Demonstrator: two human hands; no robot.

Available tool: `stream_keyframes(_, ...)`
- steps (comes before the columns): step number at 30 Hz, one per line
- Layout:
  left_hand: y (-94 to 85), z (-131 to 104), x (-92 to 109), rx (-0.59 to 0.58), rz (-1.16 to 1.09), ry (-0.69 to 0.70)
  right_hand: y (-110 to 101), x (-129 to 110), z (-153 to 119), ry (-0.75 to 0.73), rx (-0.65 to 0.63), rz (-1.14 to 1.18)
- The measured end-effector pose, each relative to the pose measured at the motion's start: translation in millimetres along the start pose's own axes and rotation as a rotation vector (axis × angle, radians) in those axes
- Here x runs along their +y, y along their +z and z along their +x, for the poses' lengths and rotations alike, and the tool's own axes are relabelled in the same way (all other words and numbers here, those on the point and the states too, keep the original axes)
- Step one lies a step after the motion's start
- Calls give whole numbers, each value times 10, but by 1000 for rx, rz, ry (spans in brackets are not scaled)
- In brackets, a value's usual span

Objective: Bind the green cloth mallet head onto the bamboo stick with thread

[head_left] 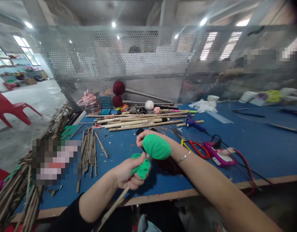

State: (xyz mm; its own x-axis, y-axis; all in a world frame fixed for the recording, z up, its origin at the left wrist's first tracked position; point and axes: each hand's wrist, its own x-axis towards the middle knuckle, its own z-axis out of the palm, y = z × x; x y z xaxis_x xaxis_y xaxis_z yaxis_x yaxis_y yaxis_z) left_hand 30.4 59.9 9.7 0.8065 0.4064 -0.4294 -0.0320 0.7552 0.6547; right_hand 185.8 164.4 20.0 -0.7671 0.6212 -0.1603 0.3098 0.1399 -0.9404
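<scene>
A stick slants up from the lower edge, topped by a rounded head covered in green cloth. My left hand is closed around the stick and the gathered loose end of the green cloth, just below the head. My right hand is behind the green head, fingers curled inward and partly hidden by it. A thin line like thread shows faintly between the two hands; what my right fingers pinch cannot be made out.
On the blue table lie red-handled scissors, a blue glue gun, a magenta power strip with cords, and several sticks. Dark red ball-headed sticks lean at the perforated screen. Branches pile at left.
</scene>
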Motion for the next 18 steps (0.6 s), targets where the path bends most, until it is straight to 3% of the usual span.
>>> stream_keyframes(3, 89, 141, -136, 265, 203, 155, -279, -321, -1, 70, -178, -273)
stream_keyframes(5, 100, 228, -205, 464, 344, 276, -285, -605, -49, 69, -199, -633)
stream_keyframes(8, 57, 264, -258, 668, 424, 368, 10, -970, -250, -17, -43, -1103)
stream_keyframes(10, 11, 206, -265, 760, 415, 429, 288, -1052, -448, -72, 120, -1217)
stream_keyframes(12, -28, 101, -258, 817, 404, 493, 513, -967, -632, -110, 278, -1115)
stream_keyframes(15, -37, -75, -225, 836, 388, 574, 676, -630, -764, -79, 512, -699)
stream_keyframes(18, 24, -206, -183, 750, 299, 656, 720, -279, -715, -56, 601, -267)
